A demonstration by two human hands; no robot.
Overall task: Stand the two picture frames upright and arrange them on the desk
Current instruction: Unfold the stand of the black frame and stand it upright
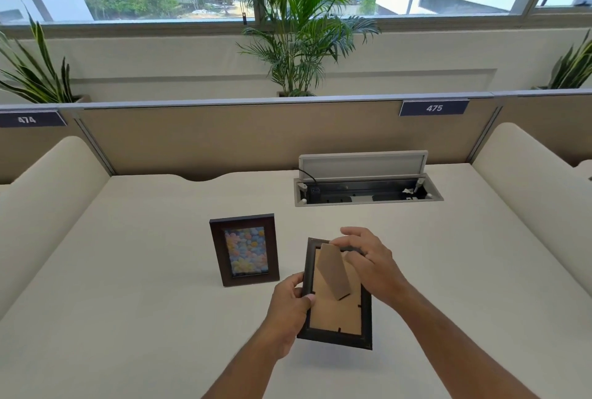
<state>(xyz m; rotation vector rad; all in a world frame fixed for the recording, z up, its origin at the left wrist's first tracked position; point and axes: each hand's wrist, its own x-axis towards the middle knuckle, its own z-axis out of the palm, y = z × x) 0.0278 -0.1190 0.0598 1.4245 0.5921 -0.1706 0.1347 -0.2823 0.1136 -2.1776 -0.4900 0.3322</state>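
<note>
A dark brown picture frame (245, 250) with a pastel picture stands upright on the white desk (128, 270), left of centre. A second dark frame (336, 318) is held above the desk with its brown cardboard back facing me. My left hand (288, 312) grips its left edge. My right hand (368, 261) holds its top right corner, fingers touching the cardboard stand flap (333, 270), which sticks out from the back.
An open cable tray (368, 190) with its lid raised is sunk into the desk at the back right. A beige partition (224, 139) closes the far side, and padded dividers (528, 190) flank the desk. Plants stand behind the partition.
</note>
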